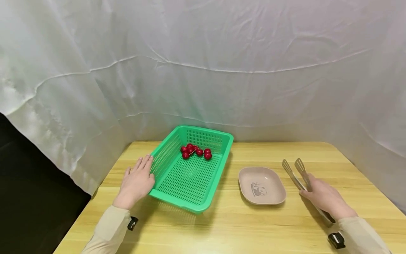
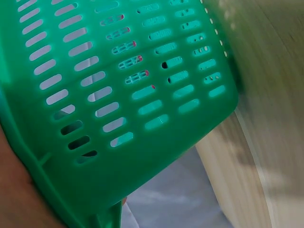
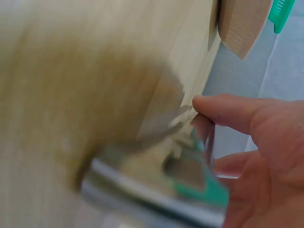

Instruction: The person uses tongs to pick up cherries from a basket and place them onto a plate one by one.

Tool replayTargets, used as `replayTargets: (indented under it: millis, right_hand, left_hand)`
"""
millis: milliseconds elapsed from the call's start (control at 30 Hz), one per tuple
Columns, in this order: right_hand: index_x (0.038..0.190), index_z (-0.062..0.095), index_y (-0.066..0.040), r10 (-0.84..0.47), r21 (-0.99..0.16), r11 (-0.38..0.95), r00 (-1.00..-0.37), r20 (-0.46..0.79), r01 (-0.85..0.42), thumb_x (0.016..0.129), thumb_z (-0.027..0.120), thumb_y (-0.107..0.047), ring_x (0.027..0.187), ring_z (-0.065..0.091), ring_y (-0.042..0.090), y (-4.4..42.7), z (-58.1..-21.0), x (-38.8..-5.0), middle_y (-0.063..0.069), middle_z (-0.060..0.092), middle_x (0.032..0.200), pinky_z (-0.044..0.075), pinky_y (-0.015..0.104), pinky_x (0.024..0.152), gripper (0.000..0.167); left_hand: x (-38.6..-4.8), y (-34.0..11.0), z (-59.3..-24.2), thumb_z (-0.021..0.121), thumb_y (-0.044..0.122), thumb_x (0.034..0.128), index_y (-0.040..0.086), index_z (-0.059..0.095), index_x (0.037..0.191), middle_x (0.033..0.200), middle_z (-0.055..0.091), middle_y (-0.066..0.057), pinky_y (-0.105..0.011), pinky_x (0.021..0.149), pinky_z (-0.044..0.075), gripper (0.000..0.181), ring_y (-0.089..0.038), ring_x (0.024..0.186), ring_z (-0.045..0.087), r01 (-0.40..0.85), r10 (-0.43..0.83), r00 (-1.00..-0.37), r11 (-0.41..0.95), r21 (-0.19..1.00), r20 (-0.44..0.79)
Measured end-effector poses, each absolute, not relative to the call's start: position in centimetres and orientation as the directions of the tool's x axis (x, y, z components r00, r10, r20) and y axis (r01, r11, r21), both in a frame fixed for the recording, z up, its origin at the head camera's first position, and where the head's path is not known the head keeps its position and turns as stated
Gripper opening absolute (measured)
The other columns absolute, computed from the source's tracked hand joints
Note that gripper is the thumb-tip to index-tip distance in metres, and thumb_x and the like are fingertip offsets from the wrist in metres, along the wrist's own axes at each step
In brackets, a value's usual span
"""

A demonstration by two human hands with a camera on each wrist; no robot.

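Note:
On the near-left rim of a green plastic basket (image 1: 190,206) rests my left hand (image 1: 136,183), its fingers fairly straight. The left wrist view shows the basket's slotted outer wall (image 2: 123,161) close up, with skin beyond the rim. Several shiny red cherries (image 1: 199,152) lie toward the basket's far end. My right hand (image 1: 326,197) grips metal tongs (image 1: 296,180), whose two slotted ends stand apart and point away from me. In the right wrist view the tongs (image 3: 142,190) are blurred, with the thumb touching them. A pinkish-beige dish (image 1: 269,180) with a panda print sits left of the tongs.
The wooden table (image 1: 253,229) carries everything. A pale cloth curtain (image 1: 222,88) hangs behind and along both sides. Dark material (image 1: 28,190) lies off the table's left edge. Straps with black devices (image 1: 337,240) circle both wrists.

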State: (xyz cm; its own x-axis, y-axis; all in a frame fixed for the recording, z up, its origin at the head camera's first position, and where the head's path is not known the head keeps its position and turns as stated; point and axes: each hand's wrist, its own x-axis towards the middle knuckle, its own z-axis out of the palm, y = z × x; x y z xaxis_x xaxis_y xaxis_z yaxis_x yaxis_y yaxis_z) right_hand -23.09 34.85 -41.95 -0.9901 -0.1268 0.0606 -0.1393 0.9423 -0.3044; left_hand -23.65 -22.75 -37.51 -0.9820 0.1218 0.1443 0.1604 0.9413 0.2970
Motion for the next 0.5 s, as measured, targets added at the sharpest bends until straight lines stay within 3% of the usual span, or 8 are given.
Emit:
replayTargets:
  millis: [100,167,267,333,500]
  right_hand:
    - [0.113,0.049,0.008,-0.131,-0.299,0.942,-0.988,0.083,-0.15,0.091,0.066,-0.023,0.074,0.058,0.031,34.9,-41.7,-22.9,0.012,0.058,0.082,0.048,0.048,0.055,0.041]
    - [0.115,0.05,0.008,-0.139,-0.289,0.943,-0.985,0.107,-0.164,0.092,0.063,-0.021,0.074,0.058,0.034,34.9,-41.5,-22.8,0.016,0.059,0.084,0.049,0.05,0.055,0.039]
    - [0.132,0.044,0.012,-0.159,-0.268,0.943,-0.975,0.155,-0.197,0.095,0.061,-0.018,0.085,0.062,0.047,34.7,-41.0,-22.7,0.03,0.061,0.101,0.051,0.06,0.061,0.051]
    - [0.135,0.041,0.012,-0.17,-0.252,0.945,-0.971,0.169,-0.209,0.096,0.061,-0.018,0.087,0.061,0.049,34.6,-40.7,-22.6,0.033,0.059,0.106,0.051,0.061,0.061,0.053]
    - [0.121,0.047,0.007,-0.194,-0.232,0.943,-0.96,0.204,-0.24,0.097,0.06,-0.017,0.07,0.058,0.027,33.7,-39.8,-22.7,0.011,0.058,0.084,0.048,0.045,0.05,0.036]
  left_hand:
    - [-23.7,-22.7,-37.5,0.035,0.016,0.0993,0.001,0.022,0.156,0.162,0.016,-0.017,-0.071,0.109,0.005,0.06,-0.041,0.147,0.011,0.16,0.119,-0.982,0.94,0.302,0.149]
    - [-23.7,-22.7,-37.5,0.035,0.016,0.0992,0.001,0.022,0.156,0.162,0.016,-0.017,-0.071,0.11,0.005,0.06,-0.041,0.147,0.011,0.157,0.115,-0.982,0.94,0.303,0.152]
    - [-23.6,-22.8,-37.5,0.035,0.017,0.0996,0.001,0.022,0.156,0.162,0.016,-0.017,-0.07,0.11,0.005,0.06,-0.04,0.147,0.01,0.154,0.11,-0.982,0.94,0.305,0.156]
    - [-23.6,-22.8,-37.5,0.035,0.017,0.0999,0.001,0.022,0.156,0.162,0.016,-0.017,-0.07,0.11,0.006,0.06,-0.04,0.147,0.01,0.153,0.109,-0.981,0.94,0.306,0.158]
    - [-23.6,-22.7,-37.6,0.036,0.018,0.1003,0.001,0.022,0.156,0.162,0.016,-0.016,-0.07,0.11,0.006,0.059,-0.04,0.147,0.01,0.153,0.108,-0.982,0.938,0.312,0.157]
